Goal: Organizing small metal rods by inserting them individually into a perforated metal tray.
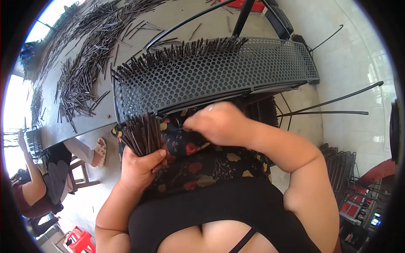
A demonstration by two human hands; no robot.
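Observation:
My left hand (141,170) is closed round an upright bundle of thin dark brown sticks (143,134), their ends fanned out above my fingers. To its right, over my lap, my right hand (219,123) hovers just short of the near edge of a long grey perforated panel (185,82). Its fingers are curled and blurred, so I cannot tell whether a stick is between them. Rows of similar sticks (181,52) stand in the holes along the panel's far side, from its left end to past the middle. The panel's right part has bare holes.
Heaps of loose sticks (86,69) cover the grey table (99,122) at left. Black metal rods (333,101) jut out at right. Another person (38,181) sits at the left near a red stool (80,240). Stacked dark racks (339,168) stand at right.

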